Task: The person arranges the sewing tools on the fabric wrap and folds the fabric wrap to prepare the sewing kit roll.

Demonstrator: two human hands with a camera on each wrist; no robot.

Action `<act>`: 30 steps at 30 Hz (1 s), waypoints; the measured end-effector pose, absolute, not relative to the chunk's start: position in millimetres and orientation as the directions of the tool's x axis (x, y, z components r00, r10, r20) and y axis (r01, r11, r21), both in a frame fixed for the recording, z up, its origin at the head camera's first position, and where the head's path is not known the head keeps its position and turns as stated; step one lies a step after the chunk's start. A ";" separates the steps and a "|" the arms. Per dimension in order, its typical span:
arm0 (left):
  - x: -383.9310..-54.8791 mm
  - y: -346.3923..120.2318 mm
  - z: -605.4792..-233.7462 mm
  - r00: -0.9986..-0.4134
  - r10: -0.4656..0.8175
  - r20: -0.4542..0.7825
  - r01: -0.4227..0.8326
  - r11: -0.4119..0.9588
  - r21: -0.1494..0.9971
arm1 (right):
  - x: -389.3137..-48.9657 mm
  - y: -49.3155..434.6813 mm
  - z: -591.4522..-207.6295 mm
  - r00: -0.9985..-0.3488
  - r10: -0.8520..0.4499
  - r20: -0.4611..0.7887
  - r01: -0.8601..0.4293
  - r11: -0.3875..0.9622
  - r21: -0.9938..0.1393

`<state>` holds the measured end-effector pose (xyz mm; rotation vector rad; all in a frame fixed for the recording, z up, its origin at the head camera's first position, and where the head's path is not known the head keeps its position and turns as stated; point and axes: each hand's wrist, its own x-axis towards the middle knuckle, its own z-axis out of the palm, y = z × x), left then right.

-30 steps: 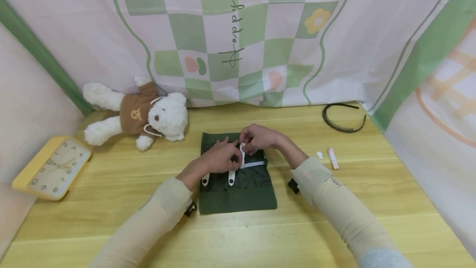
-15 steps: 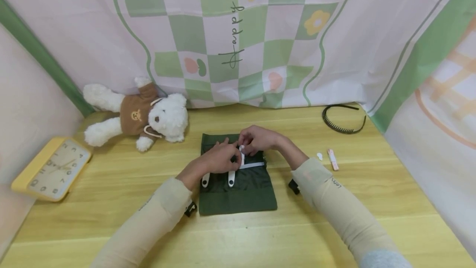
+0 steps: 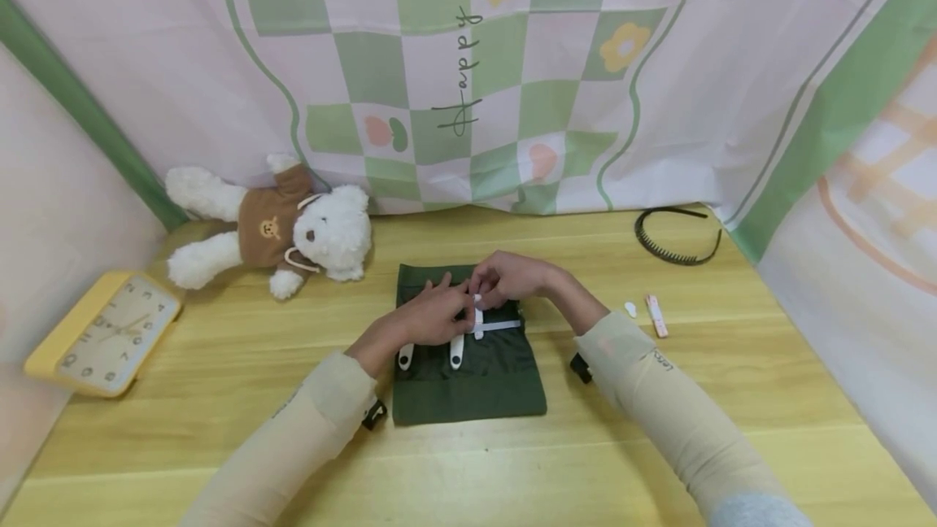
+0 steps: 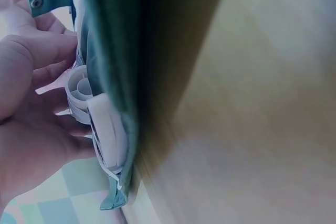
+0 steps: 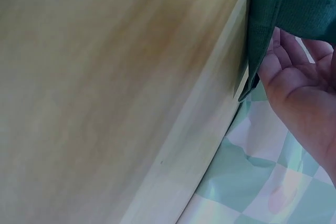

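A dark green fabric organizer [image 3: 468, 397] lies unfolded on the table. A white elastic band [image 3: 501, 324] crosses its inside, and two white handles with dark round dots, such as the middle white handle [image 3: 456, 352], point toward me. My right hand [image 3: 507, 278] pinches the top of a slim white piece [image 3: 479, 324], whose kind is too small to tell; its lower end reaches past the band. My left hand [image 3: 432, 314] lies over the organizer, thumb and forefinger pinching at the band, other fingers spread. In the left wrist view, a white ring-shaped part [image 4: 80, 90] sits beside those fingers.
A plush bear [image 3: 271, 226] lies at the back left, near a yellow clock [image 3: 106, 332]. On the right are a black headband [image 3: 669, 246], a pink-and-white strip [image 3: 655, 315] and a small white piece [image 3: 630, 310]. A printed curtain [image 3: 498, 161] hangs behind the table.
The slim white piece has slid toward me, so its lower end now shows below the white band. My right hand has come slightly nearer with it; the left hand has barely moved.
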<state>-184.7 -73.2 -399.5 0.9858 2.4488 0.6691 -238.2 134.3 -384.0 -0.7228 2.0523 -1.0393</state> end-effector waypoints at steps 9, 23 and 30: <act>-184.1 -71.4 -401.8 -0.680 0.703 -0.208 0.498 0.652 0.571 | -238.1 135.1 -387.6 -0.545 -0.773 -0.324 -0.235 0.512 -0.826; -184.8 -69.1 -401.7 -0.692 0.693 -0.202 0.490 0.657 0.573 | -237.0 134.2 -388.2 -0.504 -0.799 -0.327 -0.300 0.517 -0.801; -185.1 -70.3 -399.5 -0.705 0.677 -0.210 0.480 0.674 0.561 | -238.6 132.5 -386.5 -0.489 -0.812 -0.319 -0.327 0.510 -0.796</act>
